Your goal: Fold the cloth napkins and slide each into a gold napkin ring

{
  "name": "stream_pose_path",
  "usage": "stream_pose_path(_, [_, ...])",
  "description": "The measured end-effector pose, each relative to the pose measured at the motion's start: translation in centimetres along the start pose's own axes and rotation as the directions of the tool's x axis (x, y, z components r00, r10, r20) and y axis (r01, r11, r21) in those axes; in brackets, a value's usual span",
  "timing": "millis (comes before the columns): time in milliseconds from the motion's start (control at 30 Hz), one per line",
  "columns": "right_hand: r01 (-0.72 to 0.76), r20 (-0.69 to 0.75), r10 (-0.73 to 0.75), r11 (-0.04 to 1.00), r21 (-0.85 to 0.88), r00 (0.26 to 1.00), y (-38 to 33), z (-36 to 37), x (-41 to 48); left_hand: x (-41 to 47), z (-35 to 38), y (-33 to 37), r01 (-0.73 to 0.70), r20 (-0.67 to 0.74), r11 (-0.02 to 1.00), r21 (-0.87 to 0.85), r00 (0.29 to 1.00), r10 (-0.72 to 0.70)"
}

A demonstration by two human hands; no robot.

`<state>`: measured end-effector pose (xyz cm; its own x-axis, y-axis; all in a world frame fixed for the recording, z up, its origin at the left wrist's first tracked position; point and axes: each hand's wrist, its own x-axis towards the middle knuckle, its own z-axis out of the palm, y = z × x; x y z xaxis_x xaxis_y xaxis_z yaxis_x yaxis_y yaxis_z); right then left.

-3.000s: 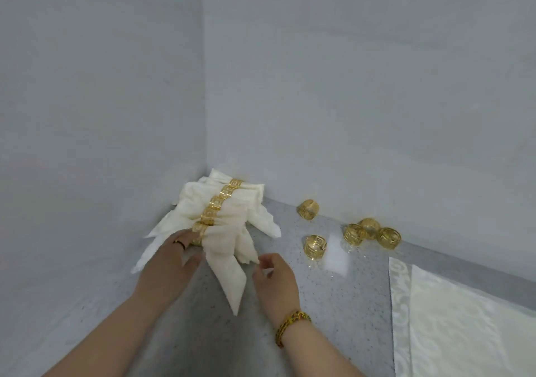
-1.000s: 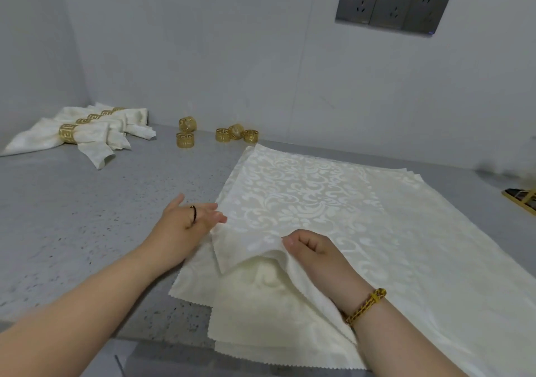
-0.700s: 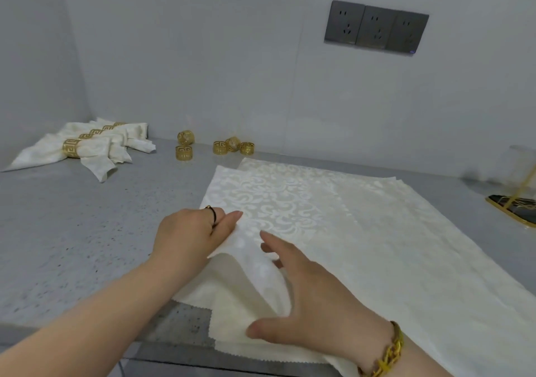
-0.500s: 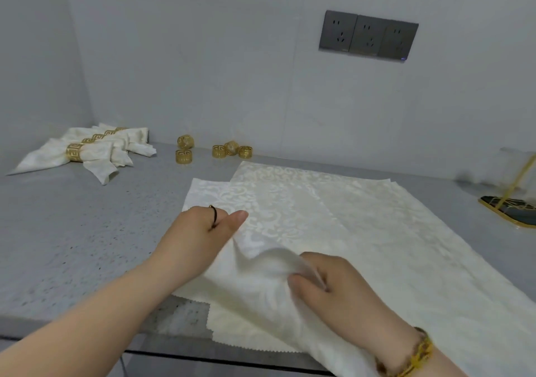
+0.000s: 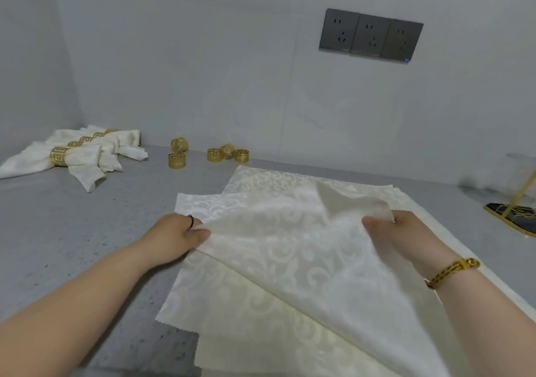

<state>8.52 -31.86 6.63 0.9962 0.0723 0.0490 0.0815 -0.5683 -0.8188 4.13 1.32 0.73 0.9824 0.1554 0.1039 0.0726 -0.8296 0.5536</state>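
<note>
Top napkin (image 5: 290, 246) raised partly off the napkin stack (image 5: 232, 327), centre of tabletop (image 5: 72, 231). Pinched at its 9 o'clock edge by left hand (image 5: 177, 234), thumb on top; bunched at its 2 o'clock corner in right hand (image 5: 397, 231), fingers curled round the cloth. Five loose gold rings (image 5: 177, 160) at 11 o'clock; ringed napkins (image 5: 78, 156) at 10 o'clock.
</note>
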Motion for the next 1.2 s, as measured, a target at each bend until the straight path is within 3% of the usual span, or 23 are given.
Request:
stream_pose_path(133, [0.051, -0.039, -0.058, 0.987, -0.15, 0.998, -0.7, 1.0, 0.9, -0.7, -1.7, 0.2, -0.045, -0.016, 0.998, -0.054, 0.999, 0.044])
stream_pose_path(233, [0.047, 0.049, -0.037, 0.973, -0.226, 0.998, -1.1, 2.5, 1.5, -2.3, -3.9, -0.9, -0.034, -0.039, 0.995, 0.09, 0.999, 0.038])
stream_pose_path(400, [0.045, 0.175, 0.028, 0.916, -0.398, 0.984, -0.9, 6.3, 2.9, -4.2, -4.8, -3.2, 0.094, 0.033, 0.916, 0.389, 0.993, -0.116])
stream_pose_path(533, [0.032, 0.169, 0.05, 0.892, -0.45, 0.984, -0.9, 8.0, 4.8, -3.6, -3.6, -3.4, 0.161, -0.1, 0.92, 0.356, 0.986, -0.134])
stream_pose_path(633, [0.004, 0.124, 0.056, 0.897, -0.441, 0.991, -1.4, 8.6, 6.8, -2.7, -2.8, -3.0, 0.218, -0.192, 0.878, 0.425, 0.97, -0.148])
stream_pose_path(767, [-0.016, 0.04, 0.04, 0.875, -0.484, 0.998, -1.9, 10.0, 10.6, -0.4, -2.0, -1.0, 0.128, -0.272, 0.851, 0.509, 0.962, 0.019])
stream_pose_path(867, [-0.042, 0.005, 0.055, 0.816, -0.576, 0.998, -1.4, 11.2, 12.8, 0.2, -0.3, 2.0, -0.095, -0.069, 0.945, 0.312, 0.99, 0.122])
stream_pose_path(933, [-0.062, 0.009, 0.083, 0.804, -0.591, 0.997, -1.2, 11.8, 14.0, 0.4, 1.3, 3.4, -0.198, 0.068, 0.947, 0.251, 0.98, 0.187])
stream_pose_path(1100, [-0.031, 0.038, 0.078, 0.725, -0.688, 0.996, -1.2, 12.6, 16.2, 1.1, 3.4, 2.4, -0.269, 0.324, 0.902, 0.337, 0.933, 0.157])
stream_pose_path(1200, [-0.028, 0.016, 0.06, 0.665, -0.746, 0.998, -1.0, 13.3, 16.6, 1.7, 4.1, 1.4, -0.239, 0.346, 0.896, 0.375, 0.932, 0.104])
